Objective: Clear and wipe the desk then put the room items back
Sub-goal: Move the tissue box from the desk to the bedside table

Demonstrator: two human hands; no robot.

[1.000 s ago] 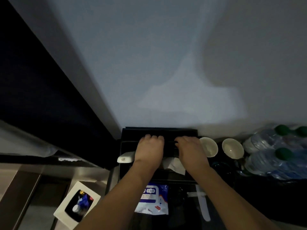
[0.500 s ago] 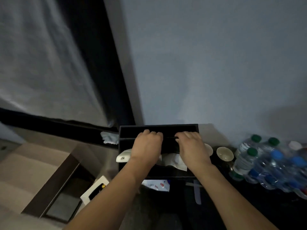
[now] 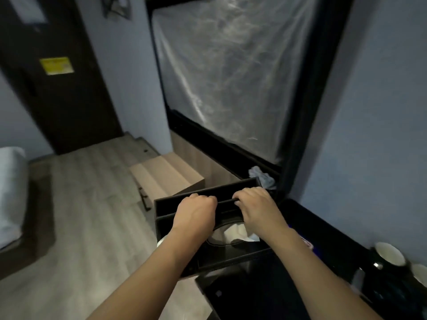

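Note:
A black organiser box [image 3: 228, 252] with a white tissue [image 3: 238, 234] sticking out of its top hangs in the air past the left end of the dark desk [image 3: 258, 294]. My left hand [image 3: 195, 215] and my right hand [image 3: 256, 207] both grip the box's inner divider from above, fingers curled over its edge. A crumpled grey cloth [image 3: 262, 177] lies on the ledge just behind the box. The box's far compartment looks dark and its contents are hidden.
Two white-lined mugs [image 3: 390, 252] stand at the desk's right end. A plastic-covered window [image 3: 231, 72] fills the wall ahead. A wooden step [image 3: 166, 174] sits on the pale floor, a dark door [image 3: 57, 72] beyond it, and a bed edge [image 3: 11, 192] at far left.
Both hands have lifted the box off the desk and swung it left, out over the floor. The view has turned left; the water bottles and the wipes pack have left the frame.

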